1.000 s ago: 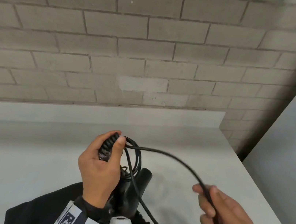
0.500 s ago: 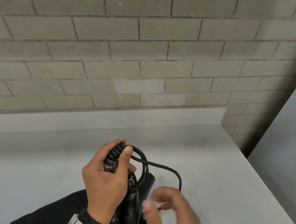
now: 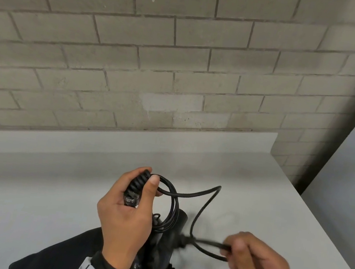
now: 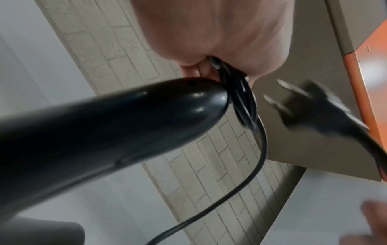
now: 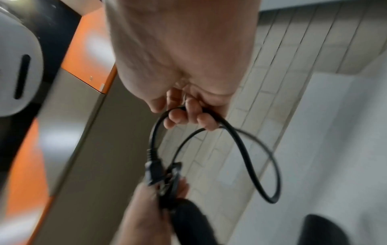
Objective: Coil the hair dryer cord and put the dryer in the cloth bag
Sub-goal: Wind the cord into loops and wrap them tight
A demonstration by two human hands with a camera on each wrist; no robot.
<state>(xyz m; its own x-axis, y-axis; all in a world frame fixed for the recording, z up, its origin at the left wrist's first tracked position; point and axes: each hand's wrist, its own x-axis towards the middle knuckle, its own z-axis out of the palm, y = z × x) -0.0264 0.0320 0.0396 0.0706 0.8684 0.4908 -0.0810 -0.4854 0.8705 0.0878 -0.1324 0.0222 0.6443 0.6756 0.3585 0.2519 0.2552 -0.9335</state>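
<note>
The left hand grips the ribbed cord end and gathered loops of the thin black cord above the black plastic hair dryer. The right hand, right of the dryer, pinches the cord near its plug. A dark cloth bag lies beneath the dryer on the white counter, whose right edge is near.

**Both hands closed on the cord**

The left hand is raised, back to the camera, fingers and thumb wrapped round the cord coils and ribbed end. The right hand, lower and to its right, pinches the cord near the plug, fingers curled, blurred.
</note>
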